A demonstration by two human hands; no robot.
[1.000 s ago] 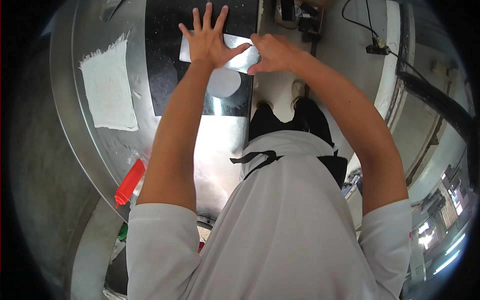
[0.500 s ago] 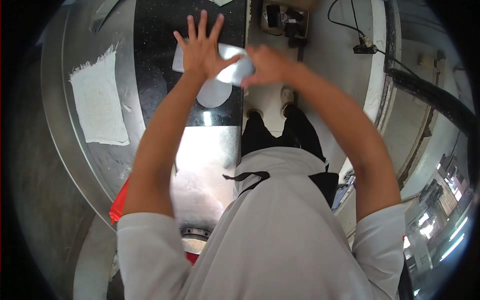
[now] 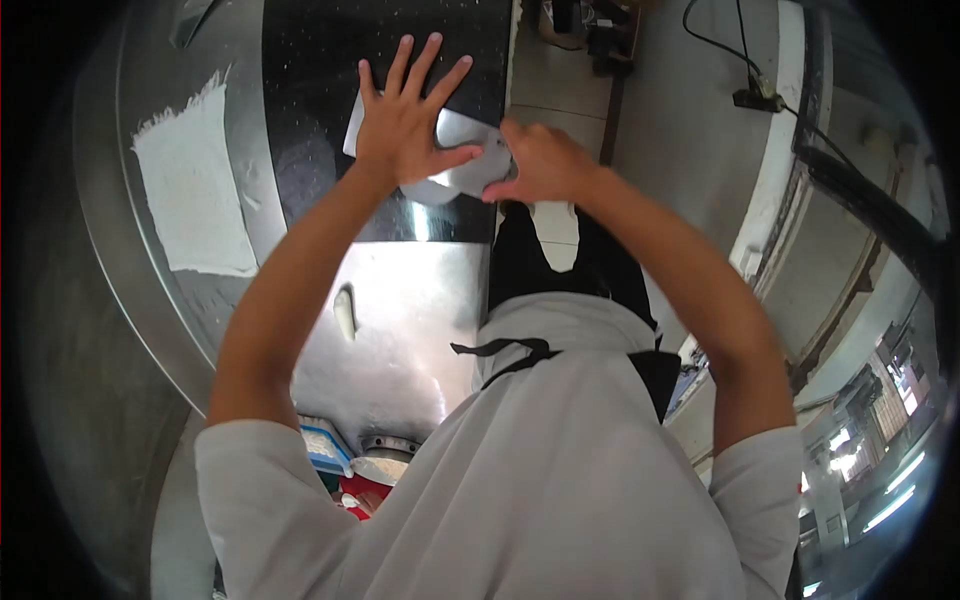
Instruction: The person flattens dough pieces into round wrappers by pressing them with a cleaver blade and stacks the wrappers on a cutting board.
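Observation:
My left hand (image 3: 405,130) lies with its fingers spread on a shiny flat metal blade (image 3: 465,135), which rests over the black board (image 3: 310,120). At the blade's right end, my right hand (image 3: 540,162) grips it between thumb and fingers. A thin pale round sheet (image 3: 432,191) shows partly below the blade; the rest is covered. Nearer to me, a small whitish piece of dough (image 3: 344,312) sits on the bare metal surface (image 3: 400,290).
A white frayed cloth (image 3: 193,185) lies at the left. Near my body are a blue-edged tray (image 3: 325,445) and a round metal container (image 3: 385,460). A box of dark items (image 3: 605,30) and a socket block with cables (image 3: 757,100) are at the upper right.
The blade has turned, its right end lower now, and covers more of the round sheet. Both hands moved with it. The view shifted; the small dough piece shows and the red bottle is hidden.

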